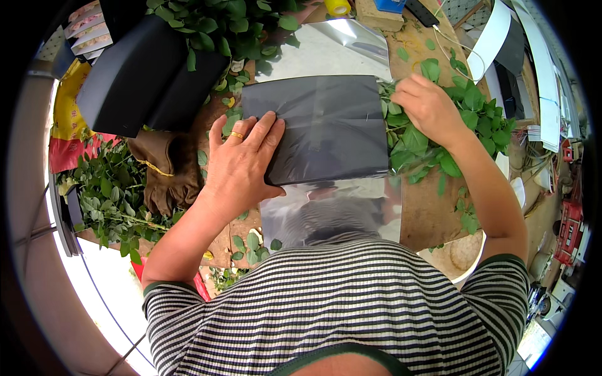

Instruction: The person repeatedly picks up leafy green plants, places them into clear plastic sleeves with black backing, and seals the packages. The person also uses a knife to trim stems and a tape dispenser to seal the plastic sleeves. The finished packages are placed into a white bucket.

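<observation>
A black paper-wrapped bundle (324,136) lies before me, with shiny creases of clear film over it. Leafy green stems (414,145) stick out at its right end. My left hand (240,160), a gold ring on one finger, rests spread on the bundle's left end, with the thumb at the near corner. At the far right corner, by the stems, my right hand (430,110) has its fingers drawn together; whether a leaf or film is between them is hidden. Under the bundle runs a reflective silvery sheet (329,51), showing both beyond it and on my side.
Brown work gloves (169,174) lie left, beside piled leafy stems (113,192) and folded black sheets (141,80). More foliage (225,23) covers the far side. A yellow tape roll (337,6) and a power strip with a white cable (422,12) sit at the back of the wooden table (423,216).
</observation>
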`<control>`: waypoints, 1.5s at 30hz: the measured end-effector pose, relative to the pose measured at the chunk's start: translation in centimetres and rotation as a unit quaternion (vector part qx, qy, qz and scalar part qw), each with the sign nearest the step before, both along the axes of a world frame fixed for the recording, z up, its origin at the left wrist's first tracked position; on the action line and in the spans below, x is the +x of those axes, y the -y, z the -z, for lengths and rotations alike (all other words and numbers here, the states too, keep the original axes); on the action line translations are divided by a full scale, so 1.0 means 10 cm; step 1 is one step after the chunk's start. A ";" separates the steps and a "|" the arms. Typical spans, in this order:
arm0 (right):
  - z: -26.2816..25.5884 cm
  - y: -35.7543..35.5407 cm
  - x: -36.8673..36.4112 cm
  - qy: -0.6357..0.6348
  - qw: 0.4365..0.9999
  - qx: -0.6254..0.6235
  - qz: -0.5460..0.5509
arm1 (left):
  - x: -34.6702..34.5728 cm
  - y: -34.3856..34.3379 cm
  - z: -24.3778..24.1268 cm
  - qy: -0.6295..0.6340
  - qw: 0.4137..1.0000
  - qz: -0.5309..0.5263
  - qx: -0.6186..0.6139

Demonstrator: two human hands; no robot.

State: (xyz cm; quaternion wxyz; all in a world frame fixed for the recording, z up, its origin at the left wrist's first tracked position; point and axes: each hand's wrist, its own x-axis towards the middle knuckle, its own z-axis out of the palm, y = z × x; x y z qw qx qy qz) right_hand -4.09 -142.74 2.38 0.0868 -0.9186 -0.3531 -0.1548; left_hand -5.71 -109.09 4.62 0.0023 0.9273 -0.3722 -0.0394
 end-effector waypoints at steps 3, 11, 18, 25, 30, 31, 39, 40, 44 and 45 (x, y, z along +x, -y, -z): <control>-0.19 0.26 -0.11 -0.099 0.994 -0.054 -0.013 | -0.02 -0.02 0.02 -0.001 0.999 -0.011 -0.036; -0.29 0.98 1.96 -0.090 0.949 0.206 0.222 | 0.02 0.02 -0.04 -0.012 0.997 -0.022 -0.067; 0.44 1.31 3.55 -0.282 0.734 0.445 0.428 | 0.02 -0.05 0.05 -0.026 0.994 -0.038 -0.095; 0.22 1.24 2.72 -0.293 0.612 0.692 0.246 | 0.02 -0.11 0.16 -0.021 0.989 -0.046 -0.138; 0.64 1.06 1.99 -0.363 0.520 0.705 0.318 | 0.04 -0.11 0.13 -0.052 0.989 -0.055 -0.126; 0.72 1.05 1.99 -0.390 0.507 0.704 0.309 | 0.04 -0.10 0.11 -0.047 0.990 -0.050 -0.126; 0.34 1.31 2.22 -0.416 0.711 0.460 0.331 | 0.06 -0.19 0.14 -0.044 0.988 -0.028 -0.145; 0.25 1.30 2.15 -0.419 0.702 0.451 0.358 | 0.05 -0.21 0.18 -0.052 0.983 -0.029 -0.173; -0.03 0.81 1.69 -0.498 0.637 0.406 0.427 | 0.04 -0.25 0.31 -0.020 0.976 -0.026 -0.215; -0.08 0.58 1.52 -0.489 0.624 0.449 0.411 | 0.04 -0.25 0.33 -0.014 0.977 -0.022 -0.214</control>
